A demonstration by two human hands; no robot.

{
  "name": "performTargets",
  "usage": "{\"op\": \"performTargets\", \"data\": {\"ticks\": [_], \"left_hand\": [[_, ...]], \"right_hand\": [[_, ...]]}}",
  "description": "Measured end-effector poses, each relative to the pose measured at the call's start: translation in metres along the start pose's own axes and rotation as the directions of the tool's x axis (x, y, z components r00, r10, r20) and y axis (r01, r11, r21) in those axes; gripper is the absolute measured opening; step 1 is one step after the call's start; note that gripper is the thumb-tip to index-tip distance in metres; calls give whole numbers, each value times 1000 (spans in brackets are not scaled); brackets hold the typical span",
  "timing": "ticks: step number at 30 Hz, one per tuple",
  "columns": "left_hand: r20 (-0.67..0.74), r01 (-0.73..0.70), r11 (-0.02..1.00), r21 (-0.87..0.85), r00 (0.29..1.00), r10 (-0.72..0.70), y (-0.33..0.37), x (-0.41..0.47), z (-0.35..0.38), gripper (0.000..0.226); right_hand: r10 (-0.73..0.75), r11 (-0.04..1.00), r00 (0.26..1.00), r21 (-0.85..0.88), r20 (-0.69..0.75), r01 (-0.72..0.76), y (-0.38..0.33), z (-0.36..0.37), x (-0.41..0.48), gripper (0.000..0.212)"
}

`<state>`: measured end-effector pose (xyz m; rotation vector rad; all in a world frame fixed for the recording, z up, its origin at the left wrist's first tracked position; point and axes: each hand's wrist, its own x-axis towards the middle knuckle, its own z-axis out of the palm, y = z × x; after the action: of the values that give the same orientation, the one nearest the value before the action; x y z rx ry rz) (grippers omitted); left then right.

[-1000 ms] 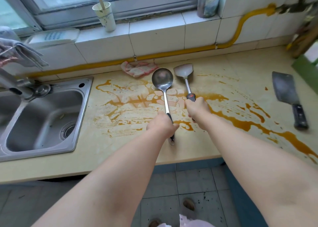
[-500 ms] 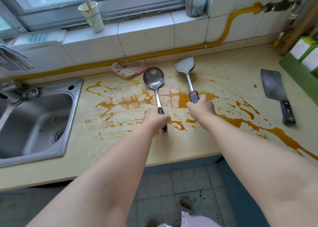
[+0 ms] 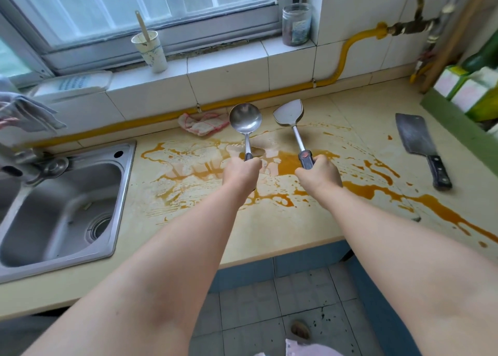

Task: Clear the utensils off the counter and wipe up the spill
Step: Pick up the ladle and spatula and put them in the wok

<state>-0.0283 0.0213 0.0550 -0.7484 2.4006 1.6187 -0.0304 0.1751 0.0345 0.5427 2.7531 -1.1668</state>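
Holding one utensil in each fist, that was the whole picture from the head cam. The left hand was wrapped tight around the dark handle of a steel ladle, fingers fully curled, no gap at all. The right hand was clenched the same way on the black handle of a metal spatula, with a bit of red showing at the top of the grip. Both utensils pointed away from the person toward the tiled wall, bowl and blade over the back of the counter; couldn't tell if the heads were touching it or a bit off it.

Count-wise: one ladle, one spatula, and one cleaver lying flat off to the right, well apart from both hands. One big orange-brown spill was spread across the counter under and around the hands, trailing off to the right edge. One pinkish rag was bunched up by the wall, just left of the ladle bowl. One steel sink sat on the left. Up on the windowsill there was one paper cup with a stick in it and one jar.
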Motion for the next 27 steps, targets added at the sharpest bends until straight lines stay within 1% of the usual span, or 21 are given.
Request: {"op": "performTargets", "data": {"ticks": [6, 9, 10, 13, 16, 19, 22, 24, 26, 27], "left_hand": [[132, -62, 996, 60, 990, 54, 5, -24, -3, 14], [208, -95, 992, 80, 975, 77, 3, -40, -1, 27], [244, -112, 990, 88, 966, 87, 3, -46, -1, 25], [349, -173, 977, 121, 929, 122, 1, -69, 0, 8], [423, -234, 961, 150, 894, 151, 0, -89, 4, 7], [487, -271, 953, 133, 856, 175, 3, -115, 16, 10], [547, -337, 937, 88, 803, 238, 10, -147, 32, 8], [592, -390, 919, 60, 755, 282, 15, -172, 48, 8], [619, -447, 894, 24, 709, 338, 20, -196, 60, 9], [650, -484, 875, 5, 666, 364, 24, -215, 70, 13]], "right_hand": [[80, 989, 994, 129, -79, -69, 8, -10, -33, 23], [140, 972, 984, 203, -107, -116, 15, -14, -54, 23], [161, 963, 981, 235, -112, -131, 18, -17, -61, 24], [236, 927, 962, 330, -140, -180, 27, -24, -90, 25], [301, 902, 935, 374, -186, -216, 37, -33, -116, 27], [368, 882, 892, 402, -263, -246, 52, -49, -144, 26], [422, 867, 835, 428, -354, -256, 69, -74, -171, 22], [461, 853, 780, 453, -423, -259, 82, -97, -194, 24], [511, 829, 725, 488, -461, -273, 91, -118, -211, 25], [543, 812, 680, 516, -492, -274, 100, -133, -225, 25]]}}
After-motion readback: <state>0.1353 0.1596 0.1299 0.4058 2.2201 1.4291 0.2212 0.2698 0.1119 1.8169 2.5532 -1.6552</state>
